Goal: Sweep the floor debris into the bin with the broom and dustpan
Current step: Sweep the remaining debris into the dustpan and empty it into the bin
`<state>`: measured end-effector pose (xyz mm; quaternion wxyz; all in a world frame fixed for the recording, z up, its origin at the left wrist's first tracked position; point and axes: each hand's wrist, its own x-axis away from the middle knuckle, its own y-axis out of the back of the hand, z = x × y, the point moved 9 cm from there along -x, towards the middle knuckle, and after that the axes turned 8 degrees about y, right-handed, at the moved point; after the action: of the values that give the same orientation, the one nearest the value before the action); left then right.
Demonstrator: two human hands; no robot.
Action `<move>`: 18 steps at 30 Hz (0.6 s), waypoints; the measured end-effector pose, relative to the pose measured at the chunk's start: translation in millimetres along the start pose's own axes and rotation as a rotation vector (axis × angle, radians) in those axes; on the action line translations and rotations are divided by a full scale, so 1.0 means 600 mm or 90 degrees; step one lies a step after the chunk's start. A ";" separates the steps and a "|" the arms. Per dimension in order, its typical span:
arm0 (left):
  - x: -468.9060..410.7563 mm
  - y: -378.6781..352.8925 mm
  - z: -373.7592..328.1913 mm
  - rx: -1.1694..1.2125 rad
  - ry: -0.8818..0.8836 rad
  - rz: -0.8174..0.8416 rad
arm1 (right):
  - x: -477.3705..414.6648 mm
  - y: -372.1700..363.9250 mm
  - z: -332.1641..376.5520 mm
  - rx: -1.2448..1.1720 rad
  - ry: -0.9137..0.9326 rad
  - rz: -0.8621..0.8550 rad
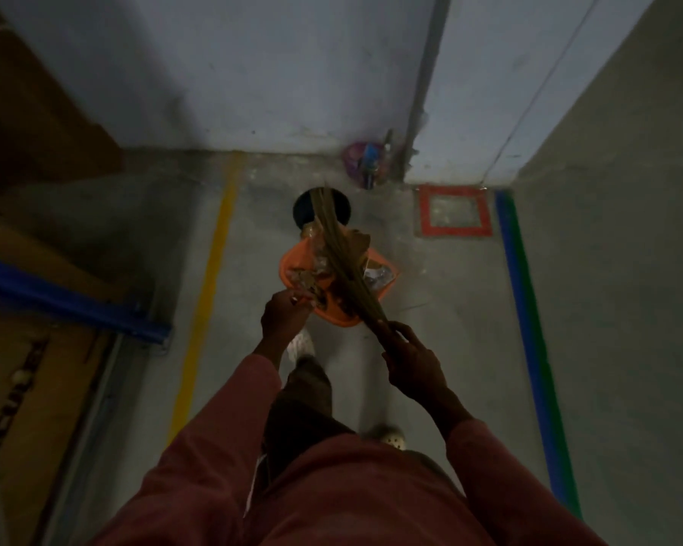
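Note:
An orange dustpan (387,275) loaded with debris (377,274) of paper scraps and wrappers is held above the floor, my left hand (282,315) gripping its near edge. My right hand (409,358) is closed on the bundled end of a straw broom (342,246). The broom's bristles lie across the dustpan and reach out over a round black bin (342,208) standing just beyond it on the floor.
A wall closes the space just past the bin, with a pile of colourful litter (365,161) at its base. A yellow floor line (210,277) runs left, a blue-green line (529,309) right, beside a red taped square (454,210). Cardboard and a blue rack beam (64,299) stand left.

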<state>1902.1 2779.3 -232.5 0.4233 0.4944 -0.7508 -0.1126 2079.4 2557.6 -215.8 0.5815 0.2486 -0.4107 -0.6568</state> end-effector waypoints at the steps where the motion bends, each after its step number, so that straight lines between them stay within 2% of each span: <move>1: -0.030 0.006 -0.009 -0.004 0.012 0.000 | -0.035 0.001 -0.003 -0.003 0.004 0.004; 10: -0.417 0.031 -0.080 -0.035 0.054 0.085 | -0.384 -0.023 -0.044 -0.009 -0.070 0.059; 18: -0.769 -0.006 -0.121 -0.130 0.109 0.190 | -0.698 -0.125 -0.124 -0.029 -0.177 0.123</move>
<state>2029.0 3182.1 -431.9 0.5457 0.3398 -0.7616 -0.0814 2180.9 2943.7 -381.3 0.5849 0.1013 -0.4942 -0.6352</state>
